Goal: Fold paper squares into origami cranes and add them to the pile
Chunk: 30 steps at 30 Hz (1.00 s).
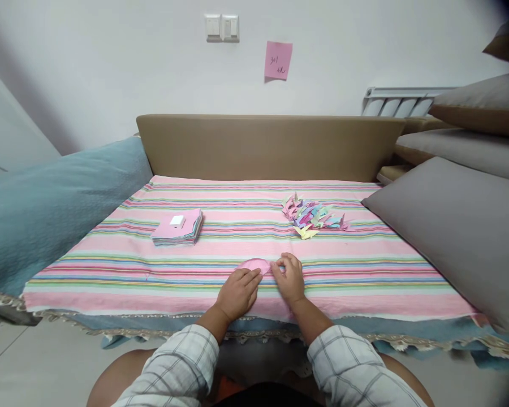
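Note:
A small piece of folded pink paper (255, 263) lies on the striped cloth in front of me. My left hand (240, 291) rests over its near left part, fingers stretched out and lying flat, hiding some of it. At the paper's right tip, my right hand (289, 278) has thumb and forefinger pinched together. Beyond it to the right is a heap of folded paper cranes (309, 215) in several colours. To the left stands a stack of square coloured paper (176, 232), pink on top, with a small white block (177, 221) on it.
The striped cloth (110, 271) covers a sofa seat. A brown backrest (267, 147) rises behind it. A blue-covered armrest (68, 186) bounds the left side, and grey cushions (449, 220) are piled at the right. A pink note (279, 60) sticks to the wall.

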Available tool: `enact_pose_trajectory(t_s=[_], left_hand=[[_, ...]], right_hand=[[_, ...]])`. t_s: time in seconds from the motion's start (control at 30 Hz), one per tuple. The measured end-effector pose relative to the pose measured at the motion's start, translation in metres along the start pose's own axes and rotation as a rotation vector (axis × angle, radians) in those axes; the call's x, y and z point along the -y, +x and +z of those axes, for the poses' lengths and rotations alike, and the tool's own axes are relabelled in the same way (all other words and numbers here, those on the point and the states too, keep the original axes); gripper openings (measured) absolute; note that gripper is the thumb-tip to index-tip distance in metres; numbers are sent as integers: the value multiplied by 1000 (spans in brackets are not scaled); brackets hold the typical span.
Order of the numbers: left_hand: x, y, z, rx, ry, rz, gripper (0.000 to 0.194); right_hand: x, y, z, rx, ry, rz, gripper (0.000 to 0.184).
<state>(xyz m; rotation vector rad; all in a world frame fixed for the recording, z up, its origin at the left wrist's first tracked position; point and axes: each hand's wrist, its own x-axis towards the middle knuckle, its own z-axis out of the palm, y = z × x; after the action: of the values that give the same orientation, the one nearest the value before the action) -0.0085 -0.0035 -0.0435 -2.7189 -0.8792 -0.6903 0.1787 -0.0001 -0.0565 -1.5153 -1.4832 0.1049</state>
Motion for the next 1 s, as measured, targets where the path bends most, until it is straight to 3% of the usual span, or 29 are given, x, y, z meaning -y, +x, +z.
enact_pose_trajectory(t_s=[0.13,0.27,0.47,1.0], left_hand=[[0,0,2,-11,17,11,40],[-1,0,1,-22,21,16,39],[0,1,0,-27,19,18,39],[1,-1,2,-25,-14,7,41]], right_hand=[[5,1,-3,145,-59,28,25],[9,4,-3,206,-94,95,21],[7,6,-1,211,-69,130,23],[-3,6,-4,219,55,62,15]])
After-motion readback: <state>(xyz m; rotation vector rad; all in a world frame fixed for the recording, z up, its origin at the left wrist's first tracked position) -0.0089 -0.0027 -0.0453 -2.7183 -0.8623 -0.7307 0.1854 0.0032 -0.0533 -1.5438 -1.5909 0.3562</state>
